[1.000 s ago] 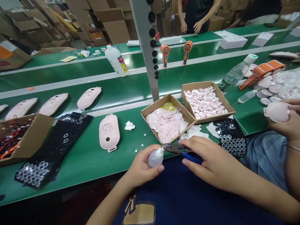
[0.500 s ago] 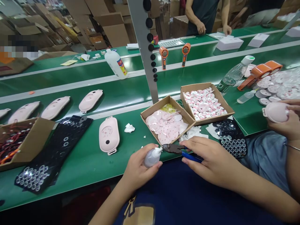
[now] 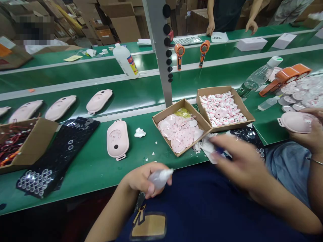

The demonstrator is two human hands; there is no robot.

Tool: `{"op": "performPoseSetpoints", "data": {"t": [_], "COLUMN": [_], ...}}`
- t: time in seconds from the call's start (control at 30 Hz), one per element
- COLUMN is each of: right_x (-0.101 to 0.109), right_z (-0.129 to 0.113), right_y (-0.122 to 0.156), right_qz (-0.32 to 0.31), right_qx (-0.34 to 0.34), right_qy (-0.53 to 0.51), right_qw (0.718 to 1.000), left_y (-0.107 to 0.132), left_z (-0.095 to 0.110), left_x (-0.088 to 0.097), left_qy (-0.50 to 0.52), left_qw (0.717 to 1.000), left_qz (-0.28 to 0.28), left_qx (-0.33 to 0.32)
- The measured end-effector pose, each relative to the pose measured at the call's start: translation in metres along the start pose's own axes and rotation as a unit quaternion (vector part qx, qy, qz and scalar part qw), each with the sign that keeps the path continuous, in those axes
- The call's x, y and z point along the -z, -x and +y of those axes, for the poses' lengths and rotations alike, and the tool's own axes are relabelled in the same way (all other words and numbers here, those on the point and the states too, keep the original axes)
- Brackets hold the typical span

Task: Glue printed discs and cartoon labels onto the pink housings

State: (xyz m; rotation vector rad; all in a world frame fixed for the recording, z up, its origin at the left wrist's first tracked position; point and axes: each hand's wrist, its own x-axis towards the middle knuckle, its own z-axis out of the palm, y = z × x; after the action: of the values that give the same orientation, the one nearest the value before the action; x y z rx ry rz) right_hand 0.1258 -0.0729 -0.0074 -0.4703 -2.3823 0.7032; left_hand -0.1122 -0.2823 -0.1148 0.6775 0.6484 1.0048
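My left hand (image 3: 141, 179) is closed round a small translucent squeeze bottle (image 3: 160, 176) with its nozzle pointing right, held over my lap just off the green table's (image 3: 93, 168) front edge. My right hand (image 3: 238, 161) is smeared by motion over the white paper scraps (image 3: 205, 146) and the black tray of small rings (image 3: 252, 137); a bit of blue handle (image 3: 220, 151) shows under its fingers. A pink oval shell (image 3: 117, 139) lies on the table to the left.
Two open cardboard boxes hold pink discs (image 3: 180, 131) and small printed pieces (image 3: 222, 109). A co-worker's hand (image 3: 311, 132) at right holds a pink shell (image 3: 295, 121). More pink shells (image 3: 98, 101) lie on the conveyor. A black ring tray (image 3: 55, 158), a wire box (image 3: 22, 144) and a metal post (image 3: 160, 50) stand around.
My right hand has pulled away from the bottle's nozzle and swung right and up over the paper scraps. My left hand with the bottle has dropped slightly toward my lap.
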Motion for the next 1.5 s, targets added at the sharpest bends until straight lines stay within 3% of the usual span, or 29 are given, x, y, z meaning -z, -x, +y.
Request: {"op": "performPoseSetpoints", "data": {"t": [0.07,0.1,0.13,0.2,0.27,0.4,0.5,0.63,1.23,1.33,1.5], "right_x": [0.019,0.026,0.032,0.032,0.019,-0.015,-0.025,-0.023,-0.023,-0.019,-0.018], "right_z": [0.006,0.008,0.007,0.002,-0.006,-0.017,-0.019,-0.021,-0.022,-0.021,-0.020], "right_y": [-0.001,-0.001,-0.002,-0.004,-0.005,-0.001,0.002,0.003,-0.001,-0.003,-0.002], "right_qz": [0.168,0.192,0.167,0.033,-0.099,-0.220,-0.228,-0.236,-0.224,-0.213,-0.200], "right_qx": [-0.067,-0.078,-0.071,-0.027,0.005,0.008,-0.010,-0.012,0.021,0.027,0.040], "right_qy": [0.018,0.023,0.021,0.005,-0.010,0.002,0.012,0.006,0.018,0.006,-0.001], "right_qw": [0.983,0.978,0.983,0.999,0.995,0.976,0.973,0.972,0.974,0.977,0.979], "left_y": [0.003,0.004,0.004,0.004,0.001,-0.007,-0.011,-0.013,-0.010,-0.007,0.003], "left_z": [-0.008,-0.012,-0.014,-0.016,-0.011,-0.001,0.001,0.001,0.010,0.014,0.026], "left_x": [0.007,0.010,0.011,0.009,0.002,-0.018,-0.029,-0.037,-0.039,-0.040,-0.037], "left_qy": [-0.001,-0.001,-0.003,-0.015,-0.040,-0.086,-0.145,-0.242,-0.473,-0.467,-0.370], "left_qw": [1.000,1.000,0.998,0.992,0.984,0.967,0.945,0.901,0.767,0.778,0.868], "left_qz": [0.002,0.020,0.046,0.100,0.137,0.192,0.244,0.321,0.399,0.384,0.307], "left_qx": [-0.003,-0.017,-0.037,-0.077,-0.103,-0.144,-0.161,-0.164,-0.170,-0.172,-0.120]}}
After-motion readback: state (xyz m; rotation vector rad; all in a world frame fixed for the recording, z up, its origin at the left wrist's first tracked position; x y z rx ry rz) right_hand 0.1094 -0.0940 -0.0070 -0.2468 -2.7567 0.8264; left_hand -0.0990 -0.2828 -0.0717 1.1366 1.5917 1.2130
